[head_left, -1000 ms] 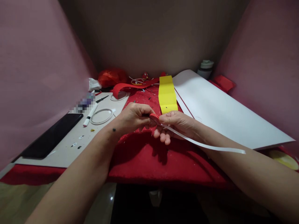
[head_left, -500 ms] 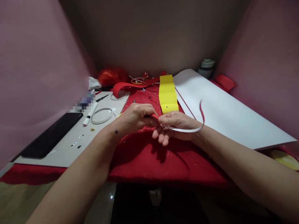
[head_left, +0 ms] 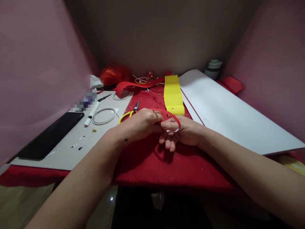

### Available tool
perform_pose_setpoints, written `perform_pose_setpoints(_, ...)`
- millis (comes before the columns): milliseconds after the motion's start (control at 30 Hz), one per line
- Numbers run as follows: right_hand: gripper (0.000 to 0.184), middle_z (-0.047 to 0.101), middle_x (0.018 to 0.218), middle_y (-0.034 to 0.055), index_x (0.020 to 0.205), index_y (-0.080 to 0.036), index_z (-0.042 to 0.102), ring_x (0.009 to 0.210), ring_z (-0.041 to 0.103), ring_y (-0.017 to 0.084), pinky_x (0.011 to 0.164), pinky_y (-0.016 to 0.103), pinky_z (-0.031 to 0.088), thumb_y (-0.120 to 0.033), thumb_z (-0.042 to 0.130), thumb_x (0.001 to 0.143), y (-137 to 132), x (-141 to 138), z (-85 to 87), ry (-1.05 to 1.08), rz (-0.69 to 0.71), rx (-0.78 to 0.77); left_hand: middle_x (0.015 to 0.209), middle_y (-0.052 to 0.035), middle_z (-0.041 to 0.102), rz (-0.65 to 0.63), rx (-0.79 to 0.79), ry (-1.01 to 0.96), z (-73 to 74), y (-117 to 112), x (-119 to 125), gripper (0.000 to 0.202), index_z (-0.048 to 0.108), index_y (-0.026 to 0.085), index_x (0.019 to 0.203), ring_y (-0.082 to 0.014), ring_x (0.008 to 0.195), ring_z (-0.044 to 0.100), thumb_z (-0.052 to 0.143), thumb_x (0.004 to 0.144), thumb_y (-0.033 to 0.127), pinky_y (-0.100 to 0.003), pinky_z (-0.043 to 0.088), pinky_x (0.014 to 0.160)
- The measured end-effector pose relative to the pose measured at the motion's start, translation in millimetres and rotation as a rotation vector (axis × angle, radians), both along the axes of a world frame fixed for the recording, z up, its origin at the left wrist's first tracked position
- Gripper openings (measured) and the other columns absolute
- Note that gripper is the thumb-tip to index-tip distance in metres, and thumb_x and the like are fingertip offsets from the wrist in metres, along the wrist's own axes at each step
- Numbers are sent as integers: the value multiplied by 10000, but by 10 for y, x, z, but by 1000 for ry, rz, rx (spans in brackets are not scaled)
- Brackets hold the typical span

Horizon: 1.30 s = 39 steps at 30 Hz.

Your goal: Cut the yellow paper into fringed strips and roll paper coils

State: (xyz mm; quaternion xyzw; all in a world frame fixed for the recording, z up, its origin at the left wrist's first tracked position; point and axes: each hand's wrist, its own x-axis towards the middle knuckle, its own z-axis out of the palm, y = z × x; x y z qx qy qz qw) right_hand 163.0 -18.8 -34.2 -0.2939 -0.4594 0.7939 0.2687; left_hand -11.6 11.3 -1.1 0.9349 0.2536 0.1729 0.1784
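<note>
Between my hands, over the red cloth [head_left: 143,168], a narrow red corrugated paper strip [head_left: 175,118] bends in a loop, its pale underside showing a little. My left hand [head_left: 146,122] is closed on it in a pinch; the fingertips are partly hidden. My right hand [head_left: 184,130] pinches the strip between thumb and index finger, with the other fingers loosely curled below. Just behind my left wrist lie scissors [head_left: 133,111] with yellow handles and dark blades. A yellow corrugated paper strip [head_left: 173,93] lies flat beyond my right hand.
A grey board [head_left: 64,162] at left bears a black phone-like slab [head_left: 53,135], a white marker [head_left: 91,116], a ring [head_left: 104,116] and small paper bits. A wide red strip [head_left: 135,85] curves at the back. Right are a large white sheet [head_left: 228,117] and a bottle [head_left: 213,68].
The strip's loose tail, which stretched right over my right wrist, is now curled up into a loop between my hands. The scissors have come into fuller view behind my left hand.
</note>
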Motion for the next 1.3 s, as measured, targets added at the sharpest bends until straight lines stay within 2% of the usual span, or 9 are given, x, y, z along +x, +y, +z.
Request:
perform_pose_setpoints(67,347,692,634,106,760,-72,592,461,646,163,425,239,554,-387,726,705,5,9,4,32,-29,-22,632,-3,629,40,-61,-31,-2,16,-12,151,661,129,712,-75,556,526,561,810,184,-179,390,538)
perform_pose_setpoints(200,334,694,672,99,849,-77,581,495,661,163,445,234,560,-360,712,729,7,28,24,119,-49,-26,723,-25,657,73,-303,-183,-4,69,-50,122,664,115,815,-100,625,576,592,778,206,-190,444,569)
perform_pose_setpoints(267,353,696,688,104,885,-77,577,503,664,165,450,234,563,-356,718,721,4,29,34,140,-44,-16,745,-29,659,68,-347,-238,-4,81,-63,132,664,116,830,-104,646,587,602,775,219,-193,459,583)
perform_pose_setpoints(467,303,704,719,106,830,-108,552,511,668,163,459,242,567,-312,734,701,-4,24,48,111,-16,-51,765,-32,660,-1,-119,-227,-7,76,-96,98,678,131,832,-97,667,581,619,776,187,-188,455,617)
perform_pose_setpoints(600,296,700,718,102,817,-104,549,479,651,147,417,226,547,-329,716,722,7,44,29,62,-9,-27,770,-33,659,-29,-51,-185,-6,80,-117,98,679,135,837,-88,642,570,602,796,178,-184,442,593)
perform_pose_setpoints(933,401,690,662,97,854,-88,550,419,622,147,356,218,510,-400,739,688,-12,21,27,-13,9,-18,772,-38,609,-31,-14,-26,36,-9,-48,186,696,128,764,-82,636,563,536,846,174,-173,422,568)
perform_pose_setpoints(1033,370,697,692,94,895,-103,530,459,641,151,387,225,530,-363,721,716,10,32,15,58,0,-37,783,-42,634,5,-43,-110,20,18,-53,118,694,135,797,-95,668,577,585,811,177,-182,444,607)
perform_pose_setpoints(1200,332,705,746,108,901,-106,535,520,667,160,439,239,557,-365,686,760,34,61,-13,176,-1,-21,800,-38,650,50,-308,-279,18,65,-84,97,657,123,837,-108,694,601,601,789,187,-187,467,614)
perform_pose_setpoints(1300,353,701,767,109,933,-96,541,550,675,167,462,249,563,-355,698,751,34,60,-21,188,13,-3,742,-28,619,40,-190,-263,39,62,-91,99,657,114,778,-98,663,568,607,789,199,-183,443,598)
